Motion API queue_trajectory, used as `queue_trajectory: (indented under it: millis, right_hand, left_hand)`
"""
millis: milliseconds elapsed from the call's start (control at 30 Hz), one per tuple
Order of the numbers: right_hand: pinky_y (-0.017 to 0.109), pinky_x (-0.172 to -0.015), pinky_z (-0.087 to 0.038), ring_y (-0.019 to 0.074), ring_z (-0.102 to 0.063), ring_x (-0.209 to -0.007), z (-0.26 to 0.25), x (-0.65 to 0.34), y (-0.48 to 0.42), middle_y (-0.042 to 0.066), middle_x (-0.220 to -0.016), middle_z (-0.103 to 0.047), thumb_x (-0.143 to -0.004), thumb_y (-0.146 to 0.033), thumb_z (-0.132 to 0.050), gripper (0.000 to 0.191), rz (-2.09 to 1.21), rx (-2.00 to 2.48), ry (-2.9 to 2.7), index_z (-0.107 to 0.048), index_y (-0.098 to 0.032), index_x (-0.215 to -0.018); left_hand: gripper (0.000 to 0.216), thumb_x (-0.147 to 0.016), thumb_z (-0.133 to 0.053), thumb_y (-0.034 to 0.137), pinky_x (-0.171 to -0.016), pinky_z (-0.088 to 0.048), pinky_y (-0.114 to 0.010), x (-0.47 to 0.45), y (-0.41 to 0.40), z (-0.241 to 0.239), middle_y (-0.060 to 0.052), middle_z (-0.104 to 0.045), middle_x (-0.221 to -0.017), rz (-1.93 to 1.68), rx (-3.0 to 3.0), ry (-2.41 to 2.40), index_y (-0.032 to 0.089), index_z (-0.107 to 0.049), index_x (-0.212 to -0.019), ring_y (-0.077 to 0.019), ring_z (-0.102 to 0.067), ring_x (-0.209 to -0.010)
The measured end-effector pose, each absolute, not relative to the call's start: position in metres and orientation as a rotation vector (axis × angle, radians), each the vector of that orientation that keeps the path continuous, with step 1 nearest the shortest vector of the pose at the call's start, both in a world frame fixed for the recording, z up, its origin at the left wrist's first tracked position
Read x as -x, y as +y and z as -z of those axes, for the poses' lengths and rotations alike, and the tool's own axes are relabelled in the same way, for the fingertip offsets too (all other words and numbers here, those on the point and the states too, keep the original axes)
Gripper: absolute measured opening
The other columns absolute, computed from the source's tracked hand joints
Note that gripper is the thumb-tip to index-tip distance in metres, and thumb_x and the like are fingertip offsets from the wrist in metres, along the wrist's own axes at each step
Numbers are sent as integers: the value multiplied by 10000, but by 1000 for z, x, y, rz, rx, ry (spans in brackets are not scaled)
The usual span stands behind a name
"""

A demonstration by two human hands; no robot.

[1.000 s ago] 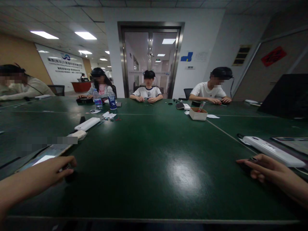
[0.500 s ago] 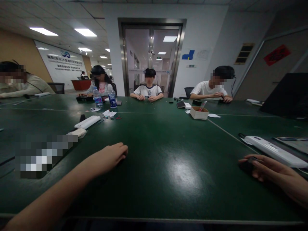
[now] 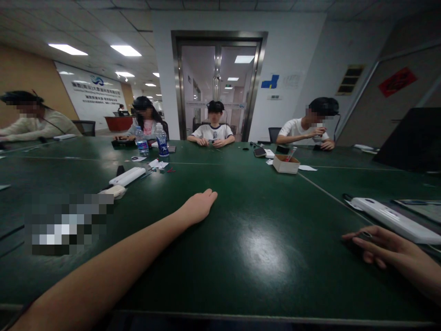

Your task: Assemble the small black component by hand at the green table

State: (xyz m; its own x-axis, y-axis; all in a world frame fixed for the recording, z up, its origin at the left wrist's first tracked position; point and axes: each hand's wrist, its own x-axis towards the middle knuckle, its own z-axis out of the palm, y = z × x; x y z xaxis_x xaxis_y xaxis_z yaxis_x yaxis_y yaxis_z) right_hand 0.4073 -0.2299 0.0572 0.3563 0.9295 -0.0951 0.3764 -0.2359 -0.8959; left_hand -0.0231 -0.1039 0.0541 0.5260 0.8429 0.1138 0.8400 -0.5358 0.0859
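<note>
While the left hand (image 3: 199, 207) reaches out over the middle of the green surface (image 3: 220, 271), back of the hand uppermost, its fingers lie close together and hide the palm; cannot tell whether that grip is closed on anything, nor whether it touches down.

Right hand (image 3: 387, 248) at the near right, turned on its side. Grip closed: thumb and fingers pinch a small dark piece (image 3: 366, 235) with a rounded, shiny end. Just behind that hand lies a white power strip (image 3: 396, 219), slanting.

Far side: open box (image 3: 285, 166) with a slim clear item standing tilted in it; white paper beside. Left of centre, two bottles (image 3: 142, 142) (image 3: 163, 143) upright, scraps of white paper (image 3: 158, 164) nearer. Second white strip (image 3: 127, 176) left of the outstretched arm. Four people sit around the surface, wearing dark headgear.
</note>
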Motion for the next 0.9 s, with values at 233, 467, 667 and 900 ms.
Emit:
queue_trajectory:
  millis: [233,467,667,900]
  right_hand:
    - [284,-439,-451,200,-573,-604,-53,-419,-232,122,-1018,-675,-496,-538,-751,360,-886,1745,-1203,-721,-308,-772]
    - [289,-429,-451,192,-559,-568,-58,-415,-232,123,-1033,-679,-473,-542,-749,433,-898,1762,-1151,-733,-312,-839]
    - [296,-431,-468,214,-580,-579,-56,-416,-230,124,-948,-697,-378,-574,-756,515,-837,1777,-1103,-745,-275,-798]
    - [327,-399,-453,226,-557,-473,-23,-454,-231,111,-591,-634,-503,-663,-663,451,-498,1900,-1201,-718,-322,-794]
  left_hand:
    - [337,-848,-334,96,-735,-481,-323,0,-74,-52,-130,-534,-1113,-202,-2764,1526,174,-486,-1139,-221,-606,-914]
    - [313,-859,-338,119,-712,-488,-347,-15,-56,-56,-152,-546,-1107,-186,-2749,1547,149,-499,-1125,-250,-611,-910]
    - [320,-856,-330,117,-758,-476,-366,-25,-41,-51,-155,-559,-1126,-252,-2661,1636,155,-527,-1105,-266,-606,-946]
    - [320,-929,-257,278,-830,-445,-338,-11,-36,-30,-87,-590,-1139,-750,-2417,1490,219,-531,-1082,-218,-576,-991]
